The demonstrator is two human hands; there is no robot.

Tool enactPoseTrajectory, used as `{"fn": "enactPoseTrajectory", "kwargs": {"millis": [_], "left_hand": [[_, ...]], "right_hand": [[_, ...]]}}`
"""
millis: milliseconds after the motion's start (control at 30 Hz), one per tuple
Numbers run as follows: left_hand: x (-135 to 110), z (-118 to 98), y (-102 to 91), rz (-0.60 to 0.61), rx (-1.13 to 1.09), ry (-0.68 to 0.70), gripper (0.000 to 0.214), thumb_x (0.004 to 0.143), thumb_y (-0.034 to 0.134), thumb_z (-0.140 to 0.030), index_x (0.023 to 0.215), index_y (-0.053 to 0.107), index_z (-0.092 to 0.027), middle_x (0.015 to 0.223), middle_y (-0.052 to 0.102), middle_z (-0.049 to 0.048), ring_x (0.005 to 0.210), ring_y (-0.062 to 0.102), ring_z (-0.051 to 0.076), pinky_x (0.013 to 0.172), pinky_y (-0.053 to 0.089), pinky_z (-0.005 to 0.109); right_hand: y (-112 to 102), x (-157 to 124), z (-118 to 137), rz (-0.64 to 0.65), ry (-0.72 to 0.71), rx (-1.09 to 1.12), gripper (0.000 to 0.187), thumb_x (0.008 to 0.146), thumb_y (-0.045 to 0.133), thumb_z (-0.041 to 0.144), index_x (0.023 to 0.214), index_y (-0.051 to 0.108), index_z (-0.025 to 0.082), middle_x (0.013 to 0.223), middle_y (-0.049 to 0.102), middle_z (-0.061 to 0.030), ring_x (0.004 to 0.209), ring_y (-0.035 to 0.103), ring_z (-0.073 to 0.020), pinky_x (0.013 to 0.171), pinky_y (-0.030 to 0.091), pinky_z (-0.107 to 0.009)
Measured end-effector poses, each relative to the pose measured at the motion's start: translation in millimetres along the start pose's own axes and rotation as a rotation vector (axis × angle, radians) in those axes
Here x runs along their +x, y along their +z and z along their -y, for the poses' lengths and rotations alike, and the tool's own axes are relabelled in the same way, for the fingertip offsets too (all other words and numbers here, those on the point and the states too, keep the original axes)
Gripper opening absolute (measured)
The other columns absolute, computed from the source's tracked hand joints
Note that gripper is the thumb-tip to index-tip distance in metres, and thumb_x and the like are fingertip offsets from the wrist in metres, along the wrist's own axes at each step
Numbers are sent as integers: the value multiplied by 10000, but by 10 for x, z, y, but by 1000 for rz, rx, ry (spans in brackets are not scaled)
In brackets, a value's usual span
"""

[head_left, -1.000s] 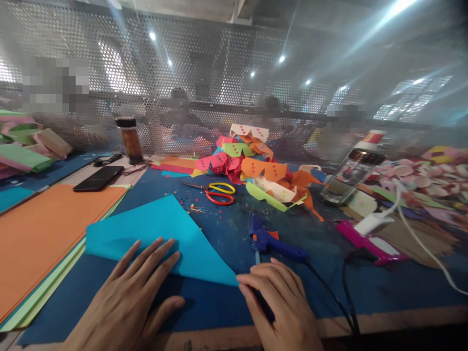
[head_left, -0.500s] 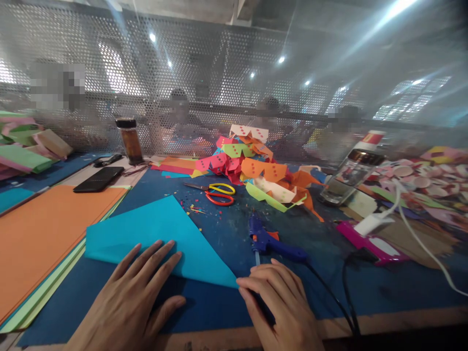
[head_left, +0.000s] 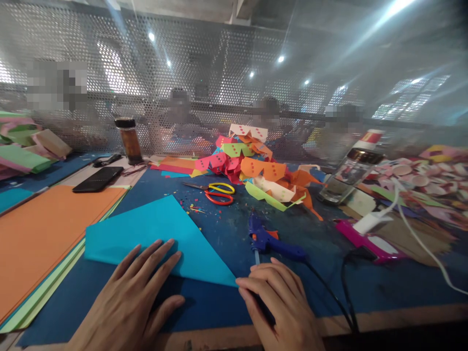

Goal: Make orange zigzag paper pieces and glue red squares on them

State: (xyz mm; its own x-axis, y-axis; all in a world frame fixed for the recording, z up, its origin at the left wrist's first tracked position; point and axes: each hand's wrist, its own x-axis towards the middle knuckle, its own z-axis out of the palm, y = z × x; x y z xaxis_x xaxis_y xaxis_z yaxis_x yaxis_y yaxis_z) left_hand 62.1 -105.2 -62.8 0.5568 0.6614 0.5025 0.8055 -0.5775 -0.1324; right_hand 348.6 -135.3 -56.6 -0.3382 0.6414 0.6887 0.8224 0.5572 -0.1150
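A folded sheet of blue paper [head_left: 146,224] lies on the dark blue table mat [head_left: 204,317]. Across its lower edge rests my left hand [head_left: 135,282], flat with the fingers spread. At the paper's pointed right corner, the thumb and forefinger of my right hand [head_left: 278,302] pinch the tip. Just beyond that hand lies a blue glue gun [head_left: 278,243] with a clear glue stick in its back end. Farther off are scissors [head_left: 219,193] with one yellow and one red handle, amid tiny paper scraps.
Cut paper masks [head_left: 263,168] are heaped at the back. A stack of coloured sheets [head_left: 54,234] and a black phone [head_left: 98,179] lie left, near a dark drink bottle [head_left: 130,141]. Right are a clear bottle [head_left: 345,175], a pink power strip [head_left: 387,251] and cables.
Both hands and the blue paper hold practically the same positions. Only a very slight shift of the whole view shows.
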Motion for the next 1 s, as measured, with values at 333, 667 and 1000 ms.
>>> {"fn": "enactPoseTrajectory", "kwargs": {"millis": [333, 667, 1000], "left_hand": [[27, -15, -46, 10, 15, 38, 668, 914, 532, -636, 1455, 477, -247, 1429, 629, 55, 1230, 647, 312, 964, 543, 487], [73, -36, -75, -7, 98, 102, 627, 937, 488, -635, 1425, 512, -243, 1399, 643, 67, 1176, 684, 326, 890, 589, 516], [20, 9, -10, -6, 104, 125, 659, 918, 489, -671, 1438, 519, -267, 1428, 620, 78, 1199, 665, 349, 907, 563, 529]], "right_hand": [[-2, 12, 29, -3, -6, 14, 153, 961, 543, 117, 1002, 643, 225, 866, 668, -7, 901, 659, -192, 977, 437, -411], [-5, 35, 48, -35, 1, 27, 165, 959, 528, 101, 978, 644, 216, 853, 656, -9, 895, 651, -189, 968, 427, -399], [-24, 18, 68, -35, 42, 80, 188, 961, 509, 79, 1024, 640, 198, 910, 643, -31, 983, 599, -189, 1007, 400, -380]]}}
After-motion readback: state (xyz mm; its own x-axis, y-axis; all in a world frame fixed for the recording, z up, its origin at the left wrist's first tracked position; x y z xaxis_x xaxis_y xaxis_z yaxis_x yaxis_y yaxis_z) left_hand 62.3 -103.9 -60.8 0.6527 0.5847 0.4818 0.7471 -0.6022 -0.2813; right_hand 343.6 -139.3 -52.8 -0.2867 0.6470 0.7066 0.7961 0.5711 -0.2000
